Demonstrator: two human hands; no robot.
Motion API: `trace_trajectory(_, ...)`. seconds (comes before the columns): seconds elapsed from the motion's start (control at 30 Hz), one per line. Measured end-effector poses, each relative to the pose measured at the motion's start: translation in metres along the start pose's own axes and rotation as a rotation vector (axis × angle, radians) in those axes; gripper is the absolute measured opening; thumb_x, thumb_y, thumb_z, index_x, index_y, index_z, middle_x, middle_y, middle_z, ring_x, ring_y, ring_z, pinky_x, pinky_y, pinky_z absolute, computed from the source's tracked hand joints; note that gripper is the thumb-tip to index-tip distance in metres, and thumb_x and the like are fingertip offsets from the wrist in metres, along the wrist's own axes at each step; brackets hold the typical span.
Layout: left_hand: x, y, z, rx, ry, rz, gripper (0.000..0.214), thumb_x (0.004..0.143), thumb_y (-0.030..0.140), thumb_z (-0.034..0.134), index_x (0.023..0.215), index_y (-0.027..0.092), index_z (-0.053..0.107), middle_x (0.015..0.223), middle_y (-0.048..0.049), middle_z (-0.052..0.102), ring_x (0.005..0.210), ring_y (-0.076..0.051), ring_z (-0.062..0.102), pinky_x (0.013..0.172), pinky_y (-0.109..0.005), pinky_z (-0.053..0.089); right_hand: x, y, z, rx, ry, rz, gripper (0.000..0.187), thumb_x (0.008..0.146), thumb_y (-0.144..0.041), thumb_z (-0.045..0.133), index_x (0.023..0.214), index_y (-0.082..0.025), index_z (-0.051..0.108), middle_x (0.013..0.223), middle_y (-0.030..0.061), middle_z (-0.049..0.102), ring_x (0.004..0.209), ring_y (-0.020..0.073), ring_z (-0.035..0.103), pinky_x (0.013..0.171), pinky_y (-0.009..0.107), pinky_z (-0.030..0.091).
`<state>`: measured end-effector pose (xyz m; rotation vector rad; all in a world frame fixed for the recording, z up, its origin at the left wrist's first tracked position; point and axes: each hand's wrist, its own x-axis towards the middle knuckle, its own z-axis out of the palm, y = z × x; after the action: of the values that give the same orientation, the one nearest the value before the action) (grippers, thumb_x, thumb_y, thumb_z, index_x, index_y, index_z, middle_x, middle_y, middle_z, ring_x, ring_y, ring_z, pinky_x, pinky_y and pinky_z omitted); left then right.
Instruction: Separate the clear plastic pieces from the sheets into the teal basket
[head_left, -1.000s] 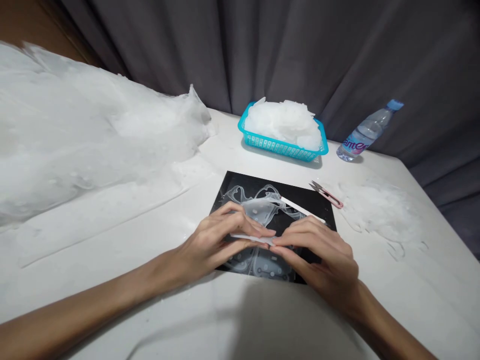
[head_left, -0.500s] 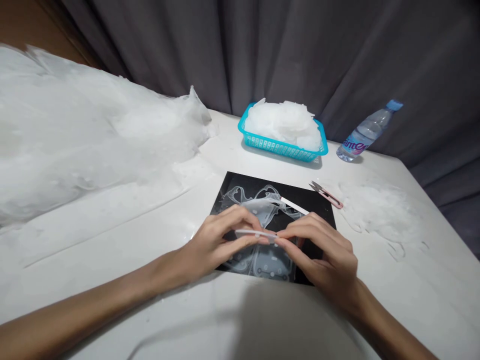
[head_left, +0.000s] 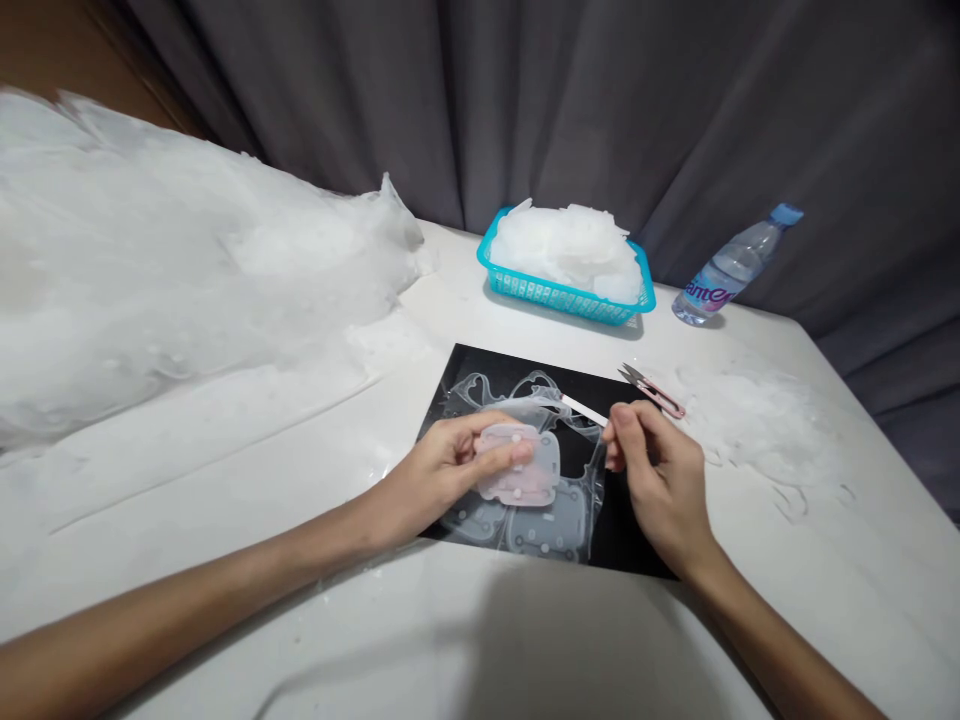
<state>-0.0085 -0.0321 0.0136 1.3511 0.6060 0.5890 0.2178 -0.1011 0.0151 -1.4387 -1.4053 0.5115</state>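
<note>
My left hand (head_left: 469, 455) is closed on a translucent silicone piece (head_left: 536, 470), its thumb pressed on the broad face. The piece has small raised dots and slots and faces me, tilted up above a black mat (head_left: 637, 545). My right hand (head_left: 660, 470) is pinched just right of it; whatever its fingertips hold, if anything, cannot be made out. Similar translucent pieces (head_left: 547, 525) lie on the mat with clear curly trimmings (head_left: 472, 385) around them. A slim white-handled tool (head_left: 585, 410) lies by the right fingertips, partly hidden.
Pink-handled thread snips (head_left: 652, 390) lie at the mat's upper right corner. A blue basket (head_left: 555, 295) heaped with translucent pieces stands behind, beside a water bottle (head_left: 727, 275). A large pile of white sheets (head_left: 187, 270) covers the left; clear scraps (head_left: 772, 430) lie right.
The silicone piece has turned from edge-on to face me in my left hand. My right hand has let go of its edge and moved right, fingers curled in.
</note>
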Motion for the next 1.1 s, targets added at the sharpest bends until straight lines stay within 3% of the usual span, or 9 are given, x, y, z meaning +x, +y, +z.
trace_trajectory(0.1,0.003,-0.004,0.000,-0.211,-0.063,-0.102,0.021,0.101,0.037,0.067,0.108,0.018,0.072,0.095,-0.0086,0.082,0.086,-0.022,0.081,0.081,-0.034,0.067,0.003,0.008,-0.001,-0.037,0.054,0.057,0.039,0.108,-0.040,0.051,0.074,-0.021,0.051,0.062,-0.0053,0.048,0.054,0.0099,0.048,0.056,0.025,0.043)
trace_trajectory(0.23,0.005,-0.007,-0.002,-0.368,-0.065,-0.210,0.040,0.102,0.052,0.062,0.118,0.016,0.071,0.103,-0.0156,0.082,0.093,-0.027,0.081,0.087,-0.041,0.066,0.004,0.014,0.002,-0.043,0.105,-0.007,0.018,0.100,-0.036,0.065,0.093,-0.022,0.056,0.073,-0.0042,0.055,0.062,0.0116,0.053,0.060,0.025,0.047)
trace_trajectory(0.33,0.006,-0.005,-0.003,-0.466,-0.067,-0.286,0.065,0.103,0.068,0.045,0.126,0.012,0.068,0.107,-0.0207,0.081,0.099,-0.030,0.080,0.093,-0.043,0.064,0.002,0.013,0.007,-0.033,0.016,-0.028,0.019,0.097,-0.034,0.068,0.108,-0.022,0.057,0.079,-0.0032,0.058,0.067,0.0127,0.058,0.060,0.025,0.048)
trace_trajectory(0.43,0.007,-0.002,-0.004,-0.530,-0.061,-0.357,0.083,0.102,0.076,0.028,0.136,0.008,0.061,0.112,-0.0241,0.079,0.107,-0.032,0.078,0.099,-0.046,0.060,0.000,0.011,0.009,-0.075,-0.091,-0.024,0.014,0.101,-0.035,0.062,0.106,-0.022,0.061,0.081,-0.0012,0.061,0.070,0.0138,0.059,0.062,0.025,0.048)
trace_trajectory(0.57,0.008,0.001,-0.005,-0.545,-0.051,-0.395,0.094,0.099,0.081,0.019,0.143,0.006,0.056,0.114,-0.0253,0.078,0.108,-0.033,0.077,0.103,-0.049,0.056,-0.001,0.012,0.007,-0.119,-0.137,-0.017,0.023,0.107,-0.036,0.052,0.096,-0.021,0.066,0.083,0.0012,0.063,0.074,0.0154,0.061,0.067,0.028,0.048)
trace_trajectory(0.73,0.008,0.003,-0.006,-0.534,-0.048,-0.420,0.100,0.096,0.085,0.021,0.147,0.005,0.050,0.114,-0.0251,0.078,0.108,-0.034,0.077,0.107,-0.050,0.053,-0.001,0.015,0.004,-0.076,-0.185,0.012,0.036,0.112,-0.037,0.038,0.103,-0.022,0.069,0.081,0.0010,0.064,0.072,0.0150,0.060,0.070,0.029,0.047)
trace_trajectory(0.87,0.009,0.003,-0.006,-0.524,-0.081,-0.408,0.105,0.093,0.089,0.018,0.150,0.006,0.048,0.114,-0.0245,0.078,0.108,-0.033,0.077,0.110,-0.051,0.050,-0.002,0.015,0.009,-0.138,-0.229,-0.007,0.020,0.103,-0.038,0.061,0.110,-0.022,0.070,0.086,0.0015,0.069,0.074,0.0155,0.061,0.066,0.028,0.047)
trace_trajectory(0.93,0.009,0.004,-0.005,-0.512,-0.090,-0.401,0.105,0.093,0.089,0.016,0.152,0.008,0.047,0.114,-0.0229,0.079,0.108,-0.032,0.077,0.110,-0.050,0.049,-0.003,0.017,0.011,-0.179,-0.228,-0.033,0.022,0.098,-0.036,0.069,0.115,-0.023,0.068,0.090,0.0019,0.071,0.076,0.0162,0.062,0.065,0.028,0.047)
trace_trajectory(1.1,0.006,0.006,-0.003,-0.489,-0.095,-0.398,0.108,0.091,0.091,0.013,0.160,0.011,0.036,0.117,-0.0208,0.078,0.112,-0.031,0.075,0.112,-0.050,0.046,-0.006,0.019,0.015,-0.256,-0.221,-0.130,0.021,0.098,-0.029,0.068,0.118,-0.023,0.068,0.100,0.0033,0.074,0.084,0.0178,0.063,0.075,0.031,0.050)
